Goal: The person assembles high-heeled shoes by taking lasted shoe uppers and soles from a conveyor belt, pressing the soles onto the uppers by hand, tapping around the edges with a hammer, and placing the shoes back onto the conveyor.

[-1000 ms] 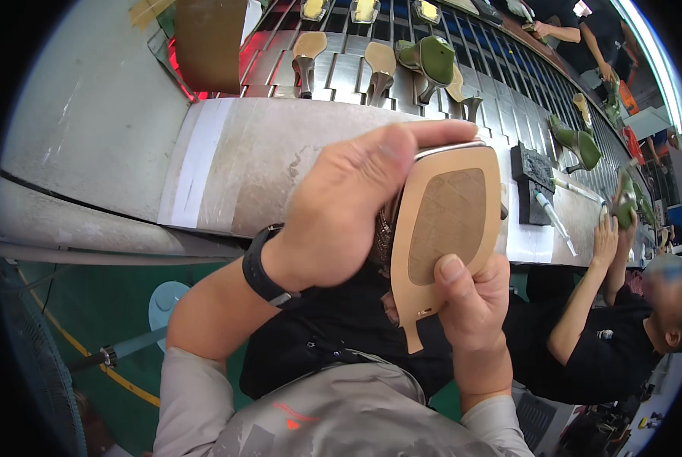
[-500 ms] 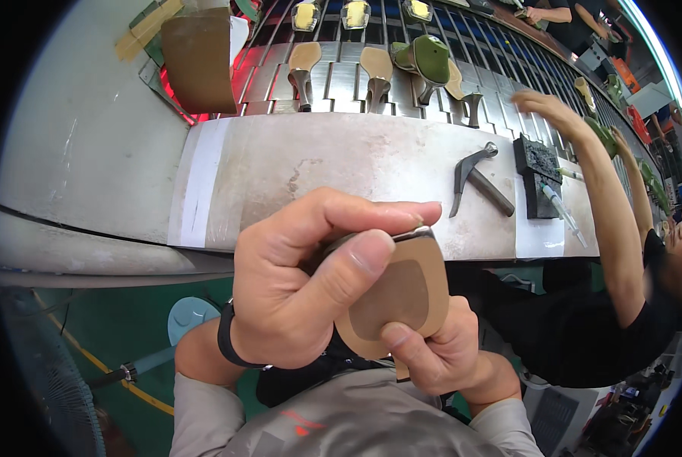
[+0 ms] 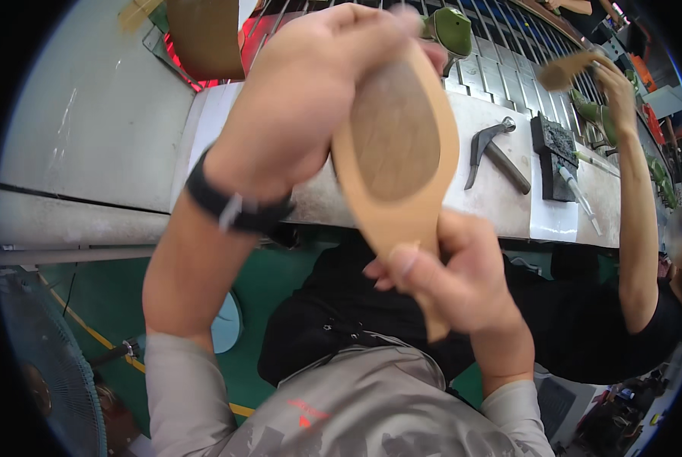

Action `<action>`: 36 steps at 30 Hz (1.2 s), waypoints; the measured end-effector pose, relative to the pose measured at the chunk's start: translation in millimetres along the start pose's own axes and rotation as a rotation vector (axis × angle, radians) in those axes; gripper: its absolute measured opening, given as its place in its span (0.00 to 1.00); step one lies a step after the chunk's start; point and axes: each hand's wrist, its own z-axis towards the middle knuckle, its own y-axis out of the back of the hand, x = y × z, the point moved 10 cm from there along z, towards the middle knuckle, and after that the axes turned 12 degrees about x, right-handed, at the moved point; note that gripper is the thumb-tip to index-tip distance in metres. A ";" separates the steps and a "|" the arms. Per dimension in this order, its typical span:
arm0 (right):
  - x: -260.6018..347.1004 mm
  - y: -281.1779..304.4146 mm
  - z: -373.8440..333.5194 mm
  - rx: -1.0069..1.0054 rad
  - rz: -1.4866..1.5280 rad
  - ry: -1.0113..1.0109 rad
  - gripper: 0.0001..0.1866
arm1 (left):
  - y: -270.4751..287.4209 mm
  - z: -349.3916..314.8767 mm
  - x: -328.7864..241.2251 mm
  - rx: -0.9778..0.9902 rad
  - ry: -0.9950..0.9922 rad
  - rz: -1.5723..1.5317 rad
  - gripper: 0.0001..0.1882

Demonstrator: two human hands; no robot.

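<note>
A tan shoe sole [image 3: 398, 145] with a grey-brown middle patch is held up before me, its flat face toward me. My left hand [image 3: 303, 99] grips the wide toe end, fingers curled round its upper edge and blurred. My right hand [image 3: 463, 270] pinches the narrow waist, thumb on the face; the sole's thin tail sticks out below that thumb. Whether a shoe upper is behind the sole is hidden by it and by my hands. Beyond lies a hammer [image 3: 501, 156] on the pale work table [image 3: 485, 114].
A black block [image 3: 554, 152] and a syringe-like tube [image 3: 581, 199] lie right of the hammer. A green shoe [image 3: 451, 34] stands on the slatted metal conveyor [image 3: 501, 76]. At right, a co-worker's arm [image 3: 636, 190] holds up a tan, sole-shaped piece [image 3: 565, 72]. A fan [image 3: 47, 373] stands lower left.
Both hands have moved up and away with the sole, which now shows more of its length. My view has shifted slightly. The co-worker's hand now holds a tan piece.
</note>
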 end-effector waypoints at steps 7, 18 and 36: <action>-10.8 47.9 11.2 -0.063 0.179 0.198 0.17 | -36.7 2.2 57.1 0.281 -0.423 -0.300 0.44; -11.1 58.5 7.1 -0.170 0.164 0.329 0.17 | -50.8 5.4 61.1 0.422 -0.299 -0.131 0.58; 23.8 7.4 -5.3 -0.111 -0.530 0.335 0.10 | -23.2 -95.4 82.2 0.294 -0.288 -0.029 0.72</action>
